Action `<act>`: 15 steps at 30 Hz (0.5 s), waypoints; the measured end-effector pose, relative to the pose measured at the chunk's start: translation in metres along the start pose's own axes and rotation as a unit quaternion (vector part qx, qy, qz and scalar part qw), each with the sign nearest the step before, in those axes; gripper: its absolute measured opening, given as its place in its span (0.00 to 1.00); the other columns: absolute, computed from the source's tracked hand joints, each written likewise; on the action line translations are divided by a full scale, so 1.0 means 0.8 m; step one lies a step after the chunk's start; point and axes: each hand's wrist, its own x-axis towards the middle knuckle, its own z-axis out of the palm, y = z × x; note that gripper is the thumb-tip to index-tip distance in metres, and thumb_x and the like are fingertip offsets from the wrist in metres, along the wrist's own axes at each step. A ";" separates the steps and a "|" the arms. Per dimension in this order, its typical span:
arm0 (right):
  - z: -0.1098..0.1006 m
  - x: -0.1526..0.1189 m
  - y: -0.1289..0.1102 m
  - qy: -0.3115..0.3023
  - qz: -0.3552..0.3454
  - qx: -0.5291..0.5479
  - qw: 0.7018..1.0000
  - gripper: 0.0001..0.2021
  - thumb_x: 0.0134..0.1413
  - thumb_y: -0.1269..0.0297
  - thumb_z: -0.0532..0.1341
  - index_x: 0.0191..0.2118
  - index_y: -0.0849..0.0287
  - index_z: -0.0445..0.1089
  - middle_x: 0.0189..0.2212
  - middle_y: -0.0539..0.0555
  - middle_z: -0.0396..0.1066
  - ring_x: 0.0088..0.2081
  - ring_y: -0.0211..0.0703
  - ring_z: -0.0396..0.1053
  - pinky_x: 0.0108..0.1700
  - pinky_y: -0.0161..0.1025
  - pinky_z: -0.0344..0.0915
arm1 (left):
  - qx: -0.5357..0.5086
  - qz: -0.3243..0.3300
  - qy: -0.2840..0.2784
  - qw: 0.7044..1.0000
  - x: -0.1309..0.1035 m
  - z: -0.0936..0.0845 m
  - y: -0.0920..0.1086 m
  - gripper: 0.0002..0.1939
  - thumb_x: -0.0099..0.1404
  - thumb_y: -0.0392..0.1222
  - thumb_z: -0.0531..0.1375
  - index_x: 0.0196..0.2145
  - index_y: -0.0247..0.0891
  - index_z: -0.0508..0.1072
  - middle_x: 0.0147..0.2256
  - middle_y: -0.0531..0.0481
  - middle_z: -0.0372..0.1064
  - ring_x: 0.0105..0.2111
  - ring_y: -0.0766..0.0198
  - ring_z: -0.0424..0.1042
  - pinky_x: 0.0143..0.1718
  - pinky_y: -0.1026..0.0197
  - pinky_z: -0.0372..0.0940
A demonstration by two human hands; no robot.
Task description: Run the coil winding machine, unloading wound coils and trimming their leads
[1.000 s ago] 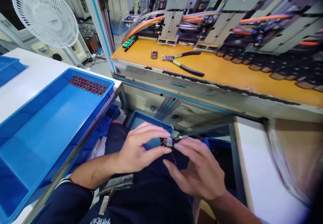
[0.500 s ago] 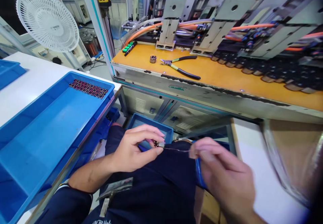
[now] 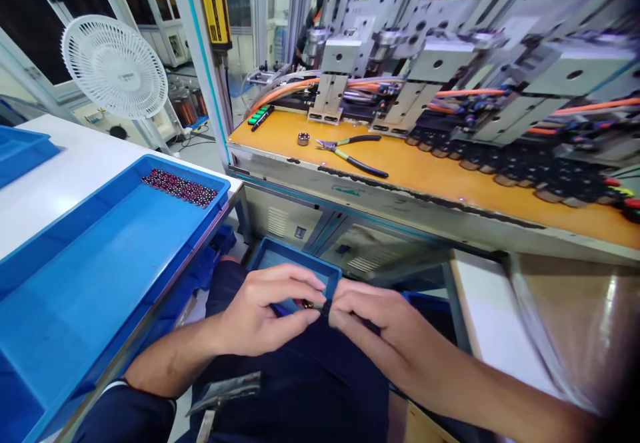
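Over my lap, my left hand (image 3: 265,310) pinches a small round metal part (image 3: 307,304) between thumb and fingers, which cover most of it. The part shows a dark and coppery side. Closed in a pinch, my right hand (image 3: 370,320) meets the left fingertips at the part's right side. Whatever its fingers grip is hidden, and the thin wire seen earlier does not show. On the orange bench ahead lie cutting pliers (image 3: 333,145) with black and yellow handles, beside a small ring-shaped part (image 3: 303,138).
At left a blue tray (image 3: 100,236) holds rows of small dark-red parts (image 3: 180,188). Another blue bin (image 3: 280,251) stands low behind my hands. Several black parts (image 3: 480,156) line the orange bench (image 3: 420,173) under machine fixtures. A white fan (image 3: 117,66) stands far left.
My right hand has moved left, from holding the wire's end away from the part to close against my left fingertips. The left hand keeps its pinch. The view has shifted slightly.
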 end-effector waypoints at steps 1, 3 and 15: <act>-0.007 0.004 0.000 -0.047 0.023 0.056 0.997 0.17 0.67 0.64 0.51 0.26 0.59 0.66 0.24 0.49 0.67 0.26 0.34 0.65 0.28 0.31 0.63 | -0.001 0.003 0.002 1.000 -0.001 -0.001 -0.001 0.10 0.59 0.29 0.63 0.40 0.34 0.78 0.41 0.39 0.76 0.40 0.60 0.77 0.44 0.59 0.73; -0.033 0.020 0.012 -0.068 0.025 0.062 0.995 0.17 0.66 0.61 0.54 0.27 0.59 0.68 0.24 0.48 0.68 0.26 0.33 0.67 0.28 0.29 0.65 | -0.001 0.007 0.016 1.000 -0.002 -0.003 -0.003 0.09 0.59 0.29 0.63 0.38 0.35 0.78 0.40 0.40 0.76 0.36 0.62 0.77 0.41 0.59 0.73; -0.143 0.169 0.217 0.197 0.021 -0.318 0.927 0.24 0.70 0.54 0.44 0.47 0.67 0.70 0.43 0.55 0.71 0.46 0.42 0.72 0.49 0.45 0.69 | 0.023 -0.015 0.119 0.993 0.003 -0.014 -0.009 0.08 0.59 0.30 0.64 0.37 0.36 0.79 0.41 0.40 0.76 0.38 0.60 0.77 0.39 0.59 0.72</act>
